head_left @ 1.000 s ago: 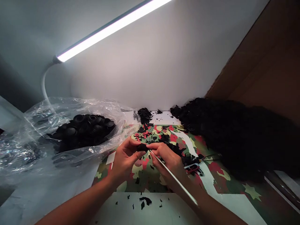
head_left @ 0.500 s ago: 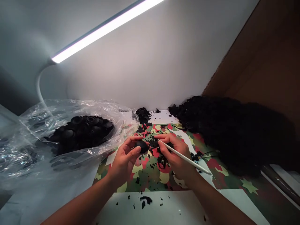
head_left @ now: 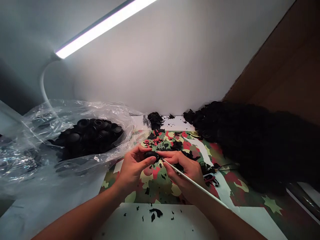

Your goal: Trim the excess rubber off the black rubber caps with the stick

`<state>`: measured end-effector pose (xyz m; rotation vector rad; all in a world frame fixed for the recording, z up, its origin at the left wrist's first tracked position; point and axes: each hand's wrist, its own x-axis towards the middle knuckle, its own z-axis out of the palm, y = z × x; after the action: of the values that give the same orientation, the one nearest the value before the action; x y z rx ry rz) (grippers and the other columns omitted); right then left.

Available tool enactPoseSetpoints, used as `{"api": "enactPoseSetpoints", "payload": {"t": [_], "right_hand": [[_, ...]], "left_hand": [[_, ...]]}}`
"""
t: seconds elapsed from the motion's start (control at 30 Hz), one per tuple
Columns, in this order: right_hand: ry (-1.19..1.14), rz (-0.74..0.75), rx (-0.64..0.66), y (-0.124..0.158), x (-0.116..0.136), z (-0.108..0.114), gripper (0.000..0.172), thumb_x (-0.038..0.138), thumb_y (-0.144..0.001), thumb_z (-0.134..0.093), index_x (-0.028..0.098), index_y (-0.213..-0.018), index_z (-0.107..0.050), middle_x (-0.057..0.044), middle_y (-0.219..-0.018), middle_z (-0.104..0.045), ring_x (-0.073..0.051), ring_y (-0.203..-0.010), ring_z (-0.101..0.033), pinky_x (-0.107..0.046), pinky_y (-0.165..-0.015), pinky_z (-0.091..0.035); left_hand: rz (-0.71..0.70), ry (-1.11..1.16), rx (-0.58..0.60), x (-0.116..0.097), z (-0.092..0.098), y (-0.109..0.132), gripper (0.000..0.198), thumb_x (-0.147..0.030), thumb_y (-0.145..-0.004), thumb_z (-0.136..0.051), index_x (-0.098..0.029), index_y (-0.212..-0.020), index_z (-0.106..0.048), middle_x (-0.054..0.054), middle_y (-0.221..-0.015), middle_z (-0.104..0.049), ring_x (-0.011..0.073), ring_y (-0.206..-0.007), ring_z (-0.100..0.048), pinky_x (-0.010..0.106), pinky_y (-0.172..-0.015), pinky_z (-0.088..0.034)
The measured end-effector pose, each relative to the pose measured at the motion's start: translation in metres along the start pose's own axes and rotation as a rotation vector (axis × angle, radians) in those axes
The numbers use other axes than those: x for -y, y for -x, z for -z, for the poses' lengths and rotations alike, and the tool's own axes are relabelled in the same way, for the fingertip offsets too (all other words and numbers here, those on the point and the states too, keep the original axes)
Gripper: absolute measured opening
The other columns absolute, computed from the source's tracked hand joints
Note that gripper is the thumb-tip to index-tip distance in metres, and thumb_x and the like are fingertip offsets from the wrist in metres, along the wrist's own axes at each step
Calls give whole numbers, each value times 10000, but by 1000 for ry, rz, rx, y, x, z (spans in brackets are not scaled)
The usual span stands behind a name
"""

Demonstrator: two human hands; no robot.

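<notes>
Just above the tabletop [head_left: 175, 226], the left hand [head_left: 133, 169] pinched the small black cap [head_left: 151, 155] by its rim, the right hand [head_left: 185, 170] kept its grip clenched on a thin white tool [head_left: 197, 184] beside it, and the cap looked light, probably rubbery and best held at the edge.

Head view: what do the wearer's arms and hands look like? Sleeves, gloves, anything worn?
Both are bare. The left forearm and right forearm show no sleeve up to the frame edge. The left hand and right hand are ungloved, with no ring, watch or wristband visible.
</notes>
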<state>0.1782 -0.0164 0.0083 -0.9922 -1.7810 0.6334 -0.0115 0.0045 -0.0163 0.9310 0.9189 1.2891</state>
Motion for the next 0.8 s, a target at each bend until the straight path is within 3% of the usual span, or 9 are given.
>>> {"api": "enactPoseSetpoints", "payload": {"t": [0.6, 0.8], "right_hand": [[79, 77, 33, 0, -4, 2, 93, 227, -961, -610, 254, -888, -662, -50, -1155, -773, -227, -961, -734, -374, -843, -585], [138, 263, -17, -3, -4, -5, 147, 134, -945, -567, 249, -864, -612, -56, -1072, -790, -210, -883, -741, -377, -817, -563]], "left_hand": [[-76, -115, 2, -10, -8, 4, 226, -216, -672, -894, -167, -807, -719, 4, -734, -701, 138, -691, -649, 237, -664, -533], [-69, -106, -25, -14, -13, 6, 252, -236, -633, -911, -160, -764, -711, -6, -695, -680, 128, -658, -635, 228, -638, -531]]}}
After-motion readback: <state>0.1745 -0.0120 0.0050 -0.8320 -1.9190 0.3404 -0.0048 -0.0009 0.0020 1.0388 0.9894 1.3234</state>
